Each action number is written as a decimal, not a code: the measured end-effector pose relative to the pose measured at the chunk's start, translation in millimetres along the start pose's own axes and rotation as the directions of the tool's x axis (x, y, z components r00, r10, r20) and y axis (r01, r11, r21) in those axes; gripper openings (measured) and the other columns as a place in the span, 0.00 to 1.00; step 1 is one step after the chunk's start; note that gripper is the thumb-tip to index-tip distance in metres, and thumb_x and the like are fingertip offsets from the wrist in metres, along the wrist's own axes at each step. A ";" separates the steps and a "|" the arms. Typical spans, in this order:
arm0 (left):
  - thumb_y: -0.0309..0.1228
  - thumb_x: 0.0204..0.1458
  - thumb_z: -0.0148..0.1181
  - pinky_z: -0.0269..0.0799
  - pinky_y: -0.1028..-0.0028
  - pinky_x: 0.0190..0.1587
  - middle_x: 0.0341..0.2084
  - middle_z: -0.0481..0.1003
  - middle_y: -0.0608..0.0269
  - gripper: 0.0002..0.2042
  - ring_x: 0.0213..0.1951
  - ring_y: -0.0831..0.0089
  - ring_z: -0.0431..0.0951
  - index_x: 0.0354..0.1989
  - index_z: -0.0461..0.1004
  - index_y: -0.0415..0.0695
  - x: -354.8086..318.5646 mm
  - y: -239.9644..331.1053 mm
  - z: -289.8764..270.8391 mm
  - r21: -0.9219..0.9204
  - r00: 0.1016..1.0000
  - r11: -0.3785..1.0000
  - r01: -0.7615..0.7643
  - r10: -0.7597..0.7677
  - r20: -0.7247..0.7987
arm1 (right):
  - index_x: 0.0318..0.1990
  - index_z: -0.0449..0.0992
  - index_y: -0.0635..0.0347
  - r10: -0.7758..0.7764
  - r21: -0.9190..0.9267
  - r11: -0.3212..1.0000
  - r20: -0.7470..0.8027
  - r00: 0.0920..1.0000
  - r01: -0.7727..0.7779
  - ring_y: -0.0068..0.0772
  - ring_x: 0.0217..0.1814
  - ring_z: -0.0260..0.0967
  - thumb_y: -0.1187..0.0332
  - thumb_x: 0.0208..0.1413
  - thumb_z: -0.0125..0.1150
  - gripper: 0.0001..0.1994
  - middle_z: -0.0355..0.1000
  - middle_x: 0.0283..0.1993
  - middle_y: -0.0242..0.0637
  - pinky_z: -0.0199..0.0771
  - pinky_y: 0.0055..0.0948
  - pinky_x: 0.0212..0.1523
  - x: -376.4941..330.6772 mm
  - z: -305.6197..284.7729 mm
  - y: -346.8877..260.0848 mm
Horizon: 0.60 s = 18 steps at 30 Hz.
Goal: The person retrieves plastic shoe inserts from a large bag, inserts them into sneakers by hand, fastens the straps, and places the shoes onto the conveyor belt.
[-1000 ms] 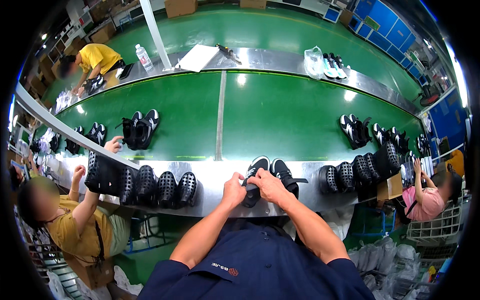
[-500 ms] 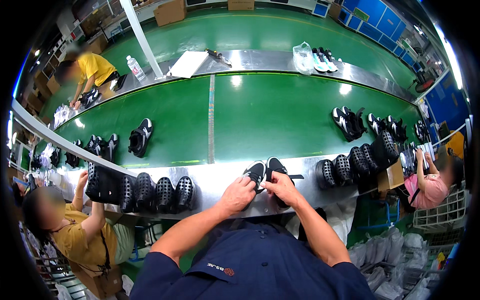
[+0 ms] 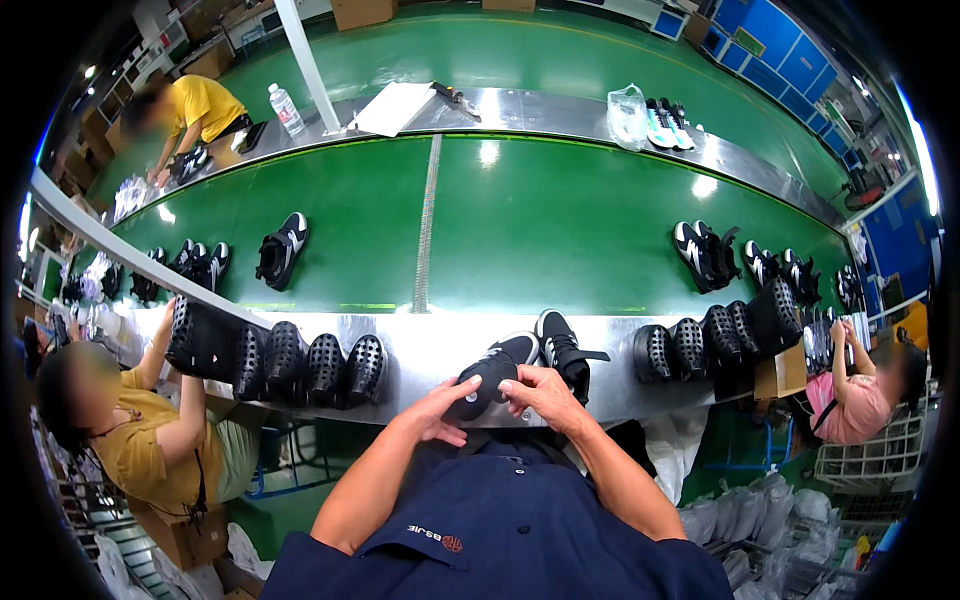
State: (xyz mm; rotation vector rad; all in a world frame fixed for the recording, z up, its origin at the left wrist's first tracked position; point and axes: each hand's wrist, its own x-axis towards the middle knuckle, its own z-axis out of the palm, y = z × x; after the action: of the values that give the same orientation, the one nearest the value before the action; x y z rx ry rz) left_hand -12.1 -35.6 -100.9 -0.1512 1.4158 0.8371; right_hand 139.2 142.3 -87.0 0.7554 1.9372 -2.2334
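Observation:
A black sneaker [image 3: 490,372] with white side stripes lies turned at the near edge of the steel ledge, its toe pointing far right and its heel toward me. My left hand [image 3: 432,414] grips it around the heel, thumb side on top and the lower fingers spread beneath. With bent fingers, my right hand [image 3: 548,397] pinches the right side of the same sneaker near the ankle opening. The matching sneaker [image 3: 563,347] stands just beyond my right fingers, its strap sticking out to the right.
Black perforated shoe forms [image 3: 325,368] line the ledge on the left, with more forms [image 3: 688,347] on the right. Beyond runs a green conveyor belt [image 3: 560,230] carrying a sneaker [image 3: 283,251] and a pair [image 3: 705,254]. Co-workers sit at both sides.
The nearer sneaker has swung round, its heel now farther left. My left hand has moved from its top to its heel. My right hand has shifted left onto its side.

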 end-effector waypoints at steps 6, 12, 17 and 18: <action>0.49 0.47 0.71 0.75 0.47 0.49 0.69 0.49 0.38 0.57 0.57 0.38 0.69 0.76 0.31 0.51 11.2 -36.0 -25.9 -0.150 0.977 0.985 -0.080 0.108 0.186 | 0.37 0.74 0.64 0.031 0.117 0.993 -0.010 0.999 -0.029 0.23 0.28 0.74 0.62 0.63 0.61 0.12 0.75 0.32 0.35 0.78 0.24 0.29 -6.7 6.6 7.9; 0.20 0.52 0.55 0.82 0.64 0.30 0.54 0.69 0.44 0.39 0.39 0.56 0.79 0.73 0.48 0.50 26.6 -27.6 3.7 -0.026 0.976 0.992 -0.126 0.119 -0.183 | 0.40 0.73 0.64 0.099 0.127 0.986 0.078 0.992 -0.109 0.24 0.29 0.75 0.65 0.64 0.59 0.10 0.74 0.34 0.36 0.77 0.23 0.28 -15.6 14.1 13.8; 0.12 0.48 0.48 0.82 0.69 0.27 0.54 0.71 0.44 0.38 0.37 0.59 0.82 0.70 0.55 0.53 3.6 -15.1 1.9 0.448 0.763 0.754 -0.481 0.612 -0.211 | 0.38 0.74 0.62 -0.107 -0.181 0.978 -0.011 0.994 0.103 0.19 0.30 0.72 0.67 0.61 0.63 0.08 0.74 0.31 0.33 0.72 0.20 0.29 -30.1 10.5 -7.4; 0.11 0.46 0.47 0.82 0.68 0.30 0.55 0.71 0.44 0.39 0.41 0.59 0.81 0.70 0.58 0.55 -4.1 -8.3 3.9 0.484 0.777 0.752 -0.448 0.595 -0.205 | 0.38 0.74 0.62 -0.049 -0.124 0.991 0.023 0.999 0.051 0.18 0.29 0.71 0.67 0.59 0.63 0.08 0.74 0.30 0.32 0.71 0.20 0.29 -31.8 12.3 -11.9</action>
State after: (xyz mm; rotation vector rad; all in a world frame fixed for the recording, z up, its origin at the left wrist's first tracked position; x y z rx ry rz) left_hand -3.8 -41.0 -99.6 0.4837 1.9939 0.9804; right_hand 158.7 125.0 -62.0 0.6730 2.0853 -2.1142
